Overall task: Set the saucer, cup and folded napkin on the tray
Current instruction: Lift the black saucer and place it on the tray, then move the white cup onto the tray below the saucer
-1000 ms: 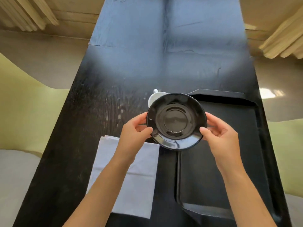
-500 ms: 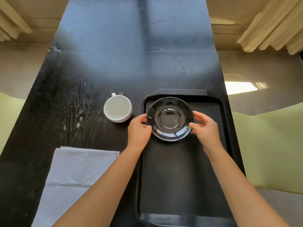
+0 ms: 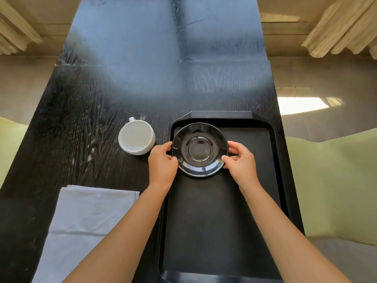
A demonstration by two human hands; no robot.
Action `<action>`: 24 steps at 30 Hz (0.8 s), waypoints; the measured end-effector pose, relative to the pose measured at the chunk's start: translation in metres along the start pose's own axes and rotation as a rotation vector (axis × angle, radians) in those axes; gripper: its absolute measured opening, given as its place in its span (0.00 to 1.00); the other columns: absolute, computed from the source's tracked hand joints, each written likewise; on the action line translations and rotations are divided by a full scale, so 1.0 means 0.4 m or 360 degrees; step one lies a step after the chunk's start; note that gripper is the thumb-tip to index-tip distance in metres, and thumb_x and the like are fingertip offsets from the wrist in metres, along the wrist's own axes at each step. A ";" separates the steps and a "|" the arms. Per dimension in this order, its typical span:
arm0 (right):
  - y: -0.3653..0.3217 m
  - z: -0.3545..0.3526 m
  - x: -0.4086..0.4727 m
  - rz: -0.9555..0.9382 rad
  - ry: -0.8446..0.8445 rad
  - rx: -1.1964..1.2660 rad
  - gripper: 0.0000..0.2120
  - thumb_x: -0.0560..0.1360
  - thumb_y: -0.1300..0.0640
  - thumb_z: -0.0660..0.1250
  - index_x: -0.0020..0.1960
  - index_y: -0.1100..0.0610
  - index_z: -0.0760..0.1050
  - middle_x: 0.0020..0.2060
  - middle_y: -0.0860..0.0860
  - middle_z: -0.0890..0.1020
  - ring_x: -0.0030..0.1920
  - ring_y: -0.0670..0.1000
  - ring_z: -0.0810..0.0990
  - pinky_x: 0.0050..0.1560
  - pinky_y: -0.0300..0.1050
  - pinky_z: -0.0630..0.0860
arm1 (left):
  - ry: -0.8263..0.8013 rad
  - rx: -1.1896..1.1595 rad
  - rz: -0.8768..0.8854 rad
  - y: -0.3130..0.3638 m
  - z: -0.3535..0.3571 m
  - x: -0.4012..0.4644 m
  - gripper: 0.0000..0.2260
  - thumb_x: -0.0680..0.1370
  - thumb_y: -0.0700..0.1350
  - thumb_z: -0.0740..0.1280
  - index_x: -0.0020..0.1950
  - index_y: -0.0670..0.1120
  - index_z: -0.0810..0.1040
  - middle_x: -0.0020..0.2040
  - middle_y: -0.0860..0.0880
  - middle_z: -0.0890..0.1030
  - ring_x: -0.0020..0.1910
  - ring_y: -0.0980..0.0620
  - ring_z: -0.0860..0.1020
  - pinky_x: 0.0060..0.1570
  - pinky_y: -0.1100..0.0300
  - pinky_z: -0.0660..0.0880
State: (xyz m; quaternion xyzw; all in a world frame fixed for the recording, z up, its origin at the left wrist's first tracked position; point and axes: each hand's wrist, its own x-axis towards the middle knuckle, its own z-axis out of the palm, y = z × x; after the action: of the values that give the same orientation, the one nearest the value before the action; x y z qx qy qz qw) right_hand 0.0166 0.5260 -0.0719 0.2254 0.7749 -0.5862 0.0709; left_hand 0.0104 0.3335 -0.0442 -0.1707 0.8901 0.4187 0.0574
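A glossy black saucer (image 3: pixel 200 149) lies at the far end of the black tray (image 3: pixel 222 221). My left hand (image 3: pixel 162 165) grips its left rim and my right hand (image 3: pixel 240 164) grips its right rim. Whether the saucer rests on the tray floor or hovers just above it, I cannot tell. A white cup (image 3: pixel 136 137) stands upright on the table just left of the tray, its handle pointing away from me. A folded pale napkin (image 3: pixel 85 227) lies flat on the table at the near left, partly under my left forearm.
The long black wooden table (image 3: pixel 142 74) stretches away from me. Pale green seat cushions (image 3: pixel 334 180) flank it on both sides. Curtains (image 3: pixel 346 27) hang at the far corners.
The saucer has moved from above the table's middle, over the cup and napkin, to the far end of the tray, with both hands still on its rim. In the last half second it shifted very little.
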 end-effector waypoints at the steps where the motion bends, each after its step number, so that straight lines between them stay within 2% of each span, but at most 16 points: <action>1: -0.001 0.001 0.000 0.0006 -0.0003 -0.0016 0.19 0.72 0.70 0.66 0.60 0.55 0.74 0.50 0.53 0.81 0.44 0.52 0.83 0.45 0.49 0.82 | 0.0006 0.0007 0.0018 0.000 -0.001 0.000 0.22 0.73 0.30 0.64 0.66 0.42 0.73 0.48 0.40 0.81 0.41 0.50 0.78 0.49 0.62 0.68; 6: 0.000 0.005 -0.006 -0.0011 -0.0016 -0.0070 0.18 0.74 0.68 0.65 0.61 0.53 0.72 0.48 0.50 0.80 0.44 0.49 0.82 0.42 0.45 0.82 | 0.0012 0.0048 0.0061 -0.013 0.008 -0.001 0.22 0.74 0.32 0.64 0.67 0.43 0.72 0.52 0.43 0.79 0.42 0.54 0.77 0.49 0.65 0.67; 11: -0.009 -0.003 -0.003 -0.0014 -0.0104 -0.0170 0.18 0.74 0.66 0.67 0.60 0.51 0.71 0.47 0.51 0.80 0.41 0.45 0.81 0.34 0.34 0.78 | -0.0058 0.0057 0.0115 -0.020 -0.005 0.004 0.21 0.75 0.33 0.64 0.67 0.43 0.72 0.54 0.43 0.77 0.44 0.51 0.78 0.50 0.61 0.73; 14: -0.028 -0.017 -0.002 -0.0030 -0.0115 -0.0388 0.20 0.74 0.61 0.69 0.63 0.52 0.70 0.51 0.52 0.78 0.40 0.46 0.79 0.40 0.40 0.77 | -0.0106 0.0097 0.0195 -0.025 -0.024 -0.007 0.19 0.76 0.38 0.65 0.67 0.45 0.72 0.56 0.46 0.76 0.45 0.56 0.77 0.47 0.64 0.71; 16: -0.040 -0.019 -0.009 -0.0220 0.0041 -0.0685 0.22 0.73 0.59 0.70 0.66 0.53 0.68 0.55 0.53 0.76 0.44 0.48 0.78 0.45 0.44 0.74 | -0.0115 0.0171 0.0322 -0.038 -0.044 -0.028 0.19 0.76 0.42 0.66 0.66 0.46 0.72 0.57 0.49 0.74 0.46 0.57 0.75 0.47 0.64 0.72; 19: -0.074 0.014 -0.035 -0.0673 0.0201 -0.0993 0.23 0.72 0.59 0.71 0.65 0.56 0.70 0.58 0.56 0.75 0.58 0.56 0.73 0.48 0.46 0.72 | -0.0081 0.0284 0.0586 -0.077 -0.098 -0.061 0.19 0.75 0.43 0.68 0.65 0.47 0.72 0.56 0.51 0.74 0.50 0.59 0.73 0.47 0.65 0.72; 21: -0.104 0.057 -0.048 -0.0963 0.0117 -0.1104 0.23 0.70 0.60 0.72 0.64 0.58 0.72 0.59 0.58 0.74 0.60 0.58 0.71 0.50 0.47 0.73 | 0.0002 0.0450 0.0750 -0.111 -0.147 -0.066 0.20 0.73 0.42 0.70 0.64 0.45 0.74 0.57 0.49 0.76 0.54 0.55 0.74 0.48 0.63 0.74; 24: -0.149 0.142 -0.051 -0.1409 -0.0191 -0.1263 0.23 0.68 0.62 0.74 0.62 0.60 0.75 0.63 0.60 0.75 0.62 0.60 0.72 0.56 0.53 0.75 | 0.0108 0.0721 0.0909 -0.156 -0.218 -0.036 0.23 0.69 0.39 0.74 0.63 0.42 0.75 0.57 0.42 0.77 0.56 0.45 0.75 0.49 0.54 0.77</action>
State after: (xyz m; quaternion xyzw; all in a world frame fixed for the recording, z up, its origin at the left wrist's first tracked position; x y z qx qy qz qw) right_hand 0.0003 0.4547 -0.0292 -0.1961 0.9497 -0.2374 -0.0576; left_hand 0.0495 0.2336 -0.0298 0.0878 0.9734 0.2042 -0.0551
